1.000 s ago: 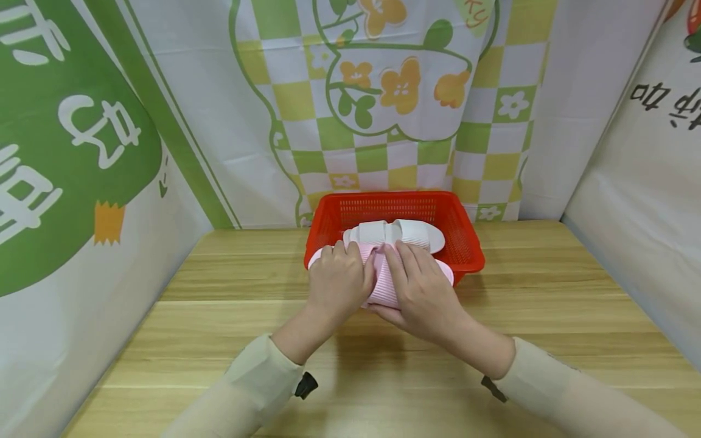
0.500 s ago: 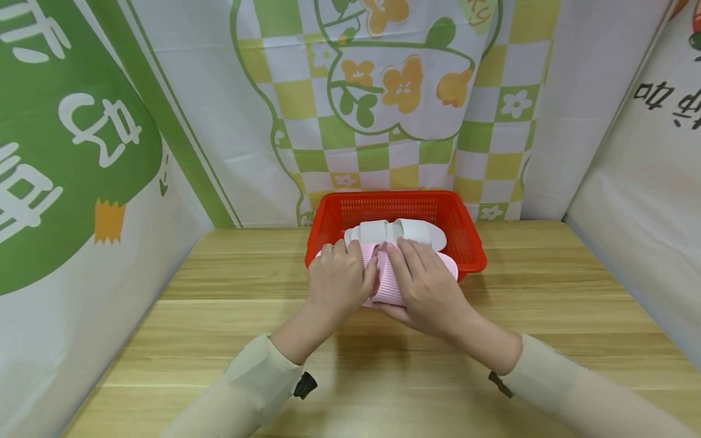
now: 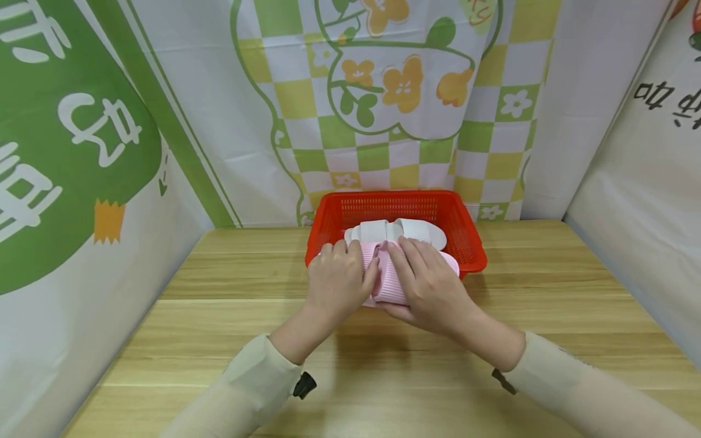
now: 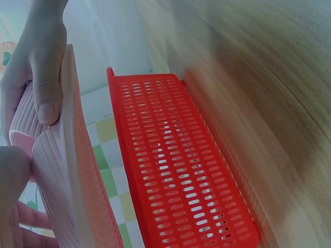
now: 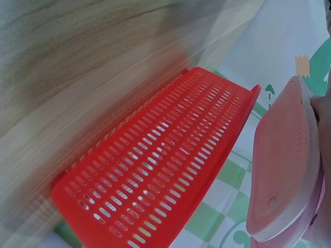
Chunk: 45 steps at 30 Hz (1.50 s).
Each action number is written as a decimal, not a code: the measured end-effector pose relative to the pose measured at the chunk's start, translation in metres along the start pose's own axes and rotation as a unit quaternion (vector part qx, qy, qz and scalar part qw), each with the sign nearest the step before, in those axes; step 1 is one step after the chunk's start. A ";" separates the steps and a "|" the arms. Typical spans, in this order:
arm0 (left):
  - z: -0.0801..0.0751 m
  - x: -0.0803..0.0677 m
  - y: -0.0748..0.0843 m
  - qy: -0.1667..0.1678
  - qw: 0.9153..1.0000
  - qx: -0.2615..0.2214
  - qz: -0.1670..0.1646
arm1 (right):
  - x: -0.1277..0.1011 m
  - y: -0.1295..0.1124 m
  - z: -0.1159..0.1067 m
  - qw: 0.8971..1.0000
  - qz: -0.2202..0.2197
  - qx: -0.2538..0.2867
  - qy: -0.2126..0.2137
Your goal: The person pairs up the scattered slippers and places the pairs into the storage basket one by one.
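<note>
My left hand point(image 3: 336, 280) and right hand point(image 3: 435, 292) grip a pair of pink slippers point(image 3: 391, 285) with ribbed straps, nested together, from either end. The slippers overlap the near rim of a red plastic basket point(image 3: 472, 267) in the head view; both wrist views show them raised apart from its front wall. The left thumb point(image 4: 46, 95) lies along a strap, and the left fingers bend over the far side. The right fingers rest across the other strap, thumb at the near edge. The soles point(image 5: 279, 160) face the basket. White slippers point(image 3: 418, 230) lie in the basket, partly hidden.
The basket stands at the back of a wooden table point(image 3: 230, 328), close to a printed curtain point(image 3: 372, 158). Fabric walls with printed lettering rise on the left and right sides. Dark straps point(image 3: 305, 385) show at the sleeve cuffs.
The pink slippers have shifted slightly to the right, and the right hand has moved a little the same way. The left hand is nearly still, and the grip looks alike.
</note>
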<state>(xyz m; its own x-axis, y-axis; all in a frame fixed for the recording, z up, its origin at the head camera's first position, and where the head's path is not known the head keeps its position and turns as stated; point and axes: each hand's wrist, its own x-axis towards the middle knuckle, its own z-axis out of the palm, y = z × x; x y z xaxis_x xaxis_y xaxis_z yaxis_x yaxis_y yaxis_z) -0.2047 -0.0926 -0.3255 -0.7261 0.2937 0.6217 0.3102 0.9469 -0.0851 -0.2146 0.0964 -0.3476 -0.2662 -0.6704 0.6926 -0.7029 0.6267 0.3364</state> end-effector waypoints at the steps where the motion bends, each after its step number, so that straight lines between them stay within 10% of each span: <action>1: 0.000 0.000 0.000 0.001 1.000 0.000 0.000 | 0.000 0.000 0.000 1.000 0.000 0.001 0.000; 29: -0.001 0.000 -0.028 0.123 0.990 -0.036 0.059 | 0.006 0.036 -0.013 0.999 0.000 0.016 0.039; 45: 0.015 -0.013 -0.063 0.123 0.984 -0.058 0.113 | 0.004 0.062 -0.015 0.996 -0.030 0.013 0.079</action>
<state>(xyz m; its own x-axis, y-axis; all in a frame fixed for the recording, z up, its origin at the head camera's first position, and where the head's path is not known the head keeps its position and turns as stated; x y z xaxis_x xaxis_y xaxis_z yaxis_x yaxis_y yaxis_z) -0.2245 -0.1539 -0.3400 -0.4641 0.4412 0.7681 0.5252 0.8354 -0.1625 -0.2495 0.1382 -0.3143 -0.1172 -0.6342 0.7643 -0.7324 0.5749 0.3648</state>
